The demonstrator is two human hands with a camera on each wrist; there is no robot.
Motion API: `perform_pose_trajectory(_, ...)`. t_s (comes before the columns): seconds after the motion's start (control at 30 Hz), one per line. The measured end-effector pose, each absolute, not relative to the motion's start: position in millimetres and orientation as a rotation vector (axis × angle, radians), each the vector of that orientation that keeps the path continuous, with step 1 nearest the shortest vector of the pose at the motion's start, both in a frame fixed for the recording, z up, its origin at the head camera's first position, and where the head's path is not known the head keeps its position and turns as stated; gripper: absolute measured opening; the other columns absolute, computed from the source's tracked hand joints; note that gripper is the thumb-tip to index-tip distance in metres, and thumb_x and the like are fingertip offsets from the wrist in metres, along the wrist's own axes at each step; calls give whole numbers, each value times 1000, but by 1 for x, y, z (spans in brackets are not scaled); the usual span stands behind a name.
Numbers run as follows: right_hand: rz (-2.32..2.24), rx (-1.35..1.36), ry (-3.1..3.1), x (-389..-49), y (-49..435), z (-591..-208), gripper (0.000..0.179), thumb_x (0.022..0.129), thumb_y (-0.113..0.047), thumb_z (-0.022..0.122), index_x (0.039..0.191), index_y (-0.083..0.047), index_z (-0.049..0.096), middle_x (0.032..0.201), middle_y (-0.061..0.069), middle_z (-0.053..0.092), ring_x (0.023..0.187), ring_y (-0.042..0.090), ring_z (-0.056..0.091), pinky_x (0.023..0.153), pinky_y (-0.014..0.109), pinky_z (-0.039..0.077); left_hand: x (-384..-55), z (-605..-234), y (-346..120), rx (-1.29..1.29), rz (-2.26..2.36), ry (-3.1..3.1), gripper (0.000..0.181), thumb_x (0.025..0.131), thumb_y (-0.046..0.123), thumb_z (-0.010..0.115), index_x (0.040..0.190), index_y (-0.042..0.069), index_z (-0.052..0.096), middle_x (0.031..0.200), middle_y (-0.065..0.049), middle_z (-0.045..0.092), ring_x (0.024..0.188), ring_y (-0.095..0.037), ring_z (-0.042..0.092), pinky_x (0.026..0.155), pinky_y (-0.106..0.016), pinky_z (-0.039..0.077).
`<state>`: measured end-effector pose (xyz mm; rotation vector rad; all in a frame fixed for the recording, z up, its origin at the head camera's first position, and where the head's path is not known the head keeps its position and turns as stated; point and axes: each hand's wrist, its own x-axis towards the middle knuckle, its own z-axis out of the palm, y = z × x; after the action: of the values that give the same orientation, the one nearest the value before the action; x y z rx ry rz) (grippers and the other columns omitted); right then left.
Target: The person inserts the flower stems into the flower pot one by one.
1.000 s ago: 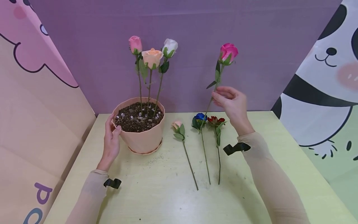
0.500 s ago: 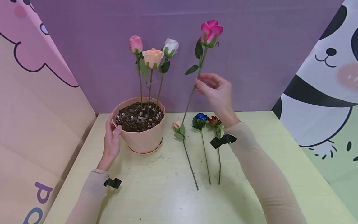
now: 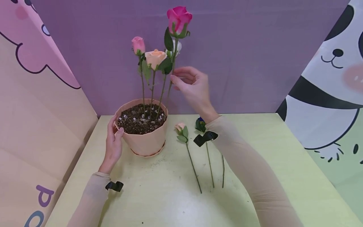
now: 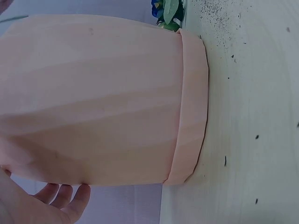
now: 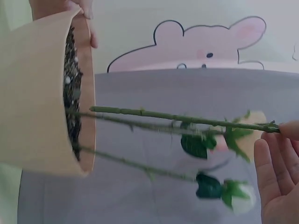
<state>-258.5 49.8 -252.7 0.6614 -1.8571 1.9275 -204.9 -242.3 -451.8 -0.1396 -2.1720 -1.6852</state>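
Observation:
My left hand (image 3: 114, 146) holds the side of a peach flowerpot (image 3: 146, 143) near its rim; in the left wrist view its fingers (image 4: 80, 201) lie along the outer wall. Dark soil fills the pot. In it stand a pink rose (image 3: 138, 45), a peach rose (image 3: 155, 59) and a white rose (image 3: 178, 47), the last partly covered. My right hand (image 3: 194, 88) pinches the stem of a deep pink rose (image 3: 179, 20) held upright, right of the planted ones. The right wrist view shows that rose's bare stem (image 5: 154, 114) with its lower end by the pot's rim.
Right of the pot, a pale pink rose (image 3: 181, 130) lies on the table (image 3: 158, 201). Beside it lies a blue rose (image 3: 200, 125), partly under my right wrist. A third stem (image 3: 223, 170) shows, its bloom hidden by my forearm. A purple backdrop (image 3: 249, 63) stands behind.
My right hand has carried the deep pink rose leftward and up, from above the lying flowers to beside the pot, turning it more upright. The left hand stays on the pot.

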Motion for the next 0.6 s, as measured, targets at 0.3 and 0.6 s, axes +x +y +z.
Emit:
perform_pose_trajectory(0.3,1856,804,-1895,-258,-4,-250,19,95,-3,77,112,3,76,108,18,80,88,16,78,81,33,64,-207,-453,-244,-143,-1679,-2171,60,113,24,40,170,23,21,170,-22,32,154,-39,35,126,-64,28)
perform_pose_trajectory(0.6,1660,866,-1990,-265,-44,-280,19,98,-9,75,115,-1,77,112,14,80,98,19,79,86,27,62,-209,-452,-242,-131,-1698,-2165,60,112,21,38,170,19,21,172,-19,31,156,-39,33,126,-62,28)
